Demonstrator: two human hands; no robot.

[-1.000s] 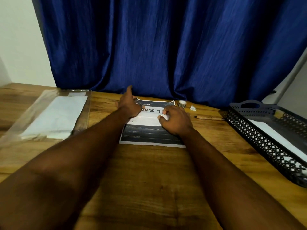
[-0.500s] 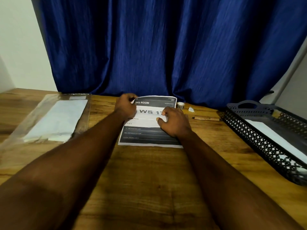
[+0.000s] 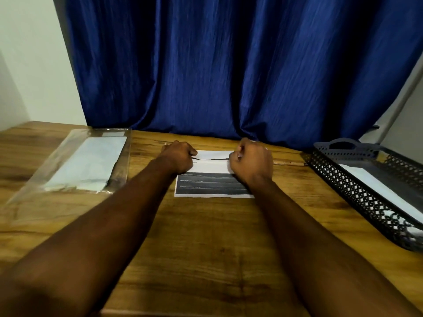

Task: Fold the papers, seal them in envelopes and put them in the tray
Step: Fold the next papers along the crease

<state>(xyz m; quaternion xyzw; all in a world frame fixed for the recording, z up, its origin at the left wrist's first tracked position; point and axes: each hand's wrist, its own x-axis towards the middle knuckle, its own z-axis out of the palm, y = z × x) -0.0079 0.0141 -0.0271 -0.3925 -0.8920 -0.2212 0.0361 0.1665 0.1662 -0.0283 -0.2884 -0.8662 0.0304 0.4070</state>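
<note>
A printed paper (image 3: 211, 185) with dark bands lies in the middle of the wooden table (image 3: 206, 248). Its far part is folded over toward me, white back side up. My left hand (image 3: 177, 157) pinches the folded flap at its left corner, and my right hand (image 3: 251, 162) pinches it at the right corner. Both fists are curled. A clear plastic sleeve (image 3: 75, 165) holding white envelopes lies at the left. The black lattice tray (image 3: 357, 191) stands at the right with a white envelope (image 3: 377, 191) inside.
A blue curtain (image 3: 229, 65) hangs right behind the table's far edge. A thin brown stick (image 3: 289, 162) lies between the paper and the tray. The near half of the table holds only my forearms.
Both hands have lifted the paper's far edge and brought it over toward me, so the printed heading is now covered by the white back of the flap. The view tilted slightly down.
</note>
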